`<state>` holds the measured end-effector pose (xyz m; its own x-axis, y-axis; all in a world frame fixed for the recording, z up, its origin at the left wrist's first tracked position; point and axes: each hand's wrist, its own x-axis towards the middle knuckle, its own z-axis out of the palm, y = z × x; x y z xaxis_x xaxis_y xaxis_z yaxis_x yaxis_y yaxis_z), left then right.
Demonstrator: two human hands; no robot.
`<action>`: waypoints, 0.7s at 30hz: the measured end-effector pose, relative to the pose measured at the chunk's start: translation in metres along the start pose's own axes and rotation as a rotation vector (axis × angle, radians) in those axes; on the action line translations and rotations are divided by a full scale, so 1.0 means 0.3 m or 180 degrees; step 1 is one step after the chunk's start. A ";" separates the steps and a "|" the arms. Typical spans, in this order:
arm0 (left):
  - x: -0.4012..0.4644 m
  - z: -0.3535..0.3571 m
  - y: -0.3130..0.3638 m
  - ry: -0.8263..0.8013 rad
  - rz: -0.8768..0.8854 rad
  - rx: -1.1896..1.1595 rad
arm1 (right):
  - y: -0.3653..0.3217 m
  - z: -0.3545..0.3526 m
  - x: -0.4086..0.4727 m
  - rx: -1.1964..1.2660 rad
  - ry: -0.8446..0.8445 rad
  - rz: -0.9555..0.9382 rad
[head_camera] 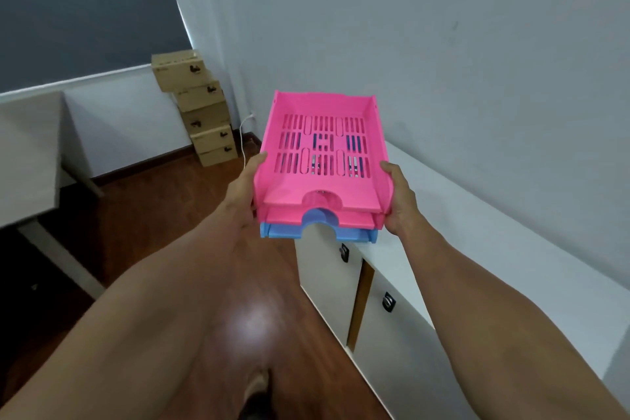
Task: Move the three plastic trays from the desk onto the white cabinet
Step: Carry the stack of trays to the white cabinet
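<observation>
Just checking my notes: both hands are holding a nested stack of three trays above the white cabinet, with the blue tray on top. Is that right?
Not quite. The head view shows a pink tray on top and the blue tray at the bottom. The rest holds: left hand and right hand grip the stack's sides above the white cabinet.

This looks like an office room: a pale desk [27, 160] stands by a window with a grey roller blind [85, 7], brown cardboard boxes [197, 106] are stacked in the corner, and a low white cabinet [477, 232] lines the plain wall above wood flooring [143, 215].
</observation>
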<state>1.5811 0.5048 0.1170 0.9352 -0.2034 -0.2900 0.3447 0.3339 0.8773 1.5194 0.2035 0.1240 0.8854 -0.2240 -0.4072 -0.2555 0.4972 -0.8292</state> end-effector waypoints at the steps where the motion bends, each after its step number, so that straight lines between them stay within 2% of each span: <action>1: 0.044 0.009 0.010 -0.0108 -0.0038 -0.0013 | -0.004 0.008 0.030 0.0046 0.0035 -0.0042; 6: 0.354 0.041 0.085 -0.0853 -0.0225 0.0030 | -0.024 0.064 0.195 0.0286 0.0414 -0.0328; 9: 0.583 0.038 0.122 -0.1090 -0.0463 0.0209 | -0.021 0.107 0.288 0.0475 0.0763 -0.0508; 12: 0.821 0.023 0.176 -0.0974 -0.0750 0.0560 | -0.018 0.162 0.346 0.0715 0.1181 -0.0644; 15: 1.026 0.020 0.203 -0.1410 -0.0852 0.0927 | 0.001 0.233 0.358 0.0935 0.1499 -0.0773; 21: 1.088 0.069 0.286 -0.2000 -0.0870 0.1156 | 0.038 0.355 0.352 0.1099 0.1993 -0.1052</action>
<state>1.9143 0.4479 0.1055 0.5615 -0.7553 -0.3379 0.4066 -0.1039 0.9077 1.6513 0.2749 0.1124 0.4849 -0.7852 -0.3852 0.2088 0.5316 -0.8208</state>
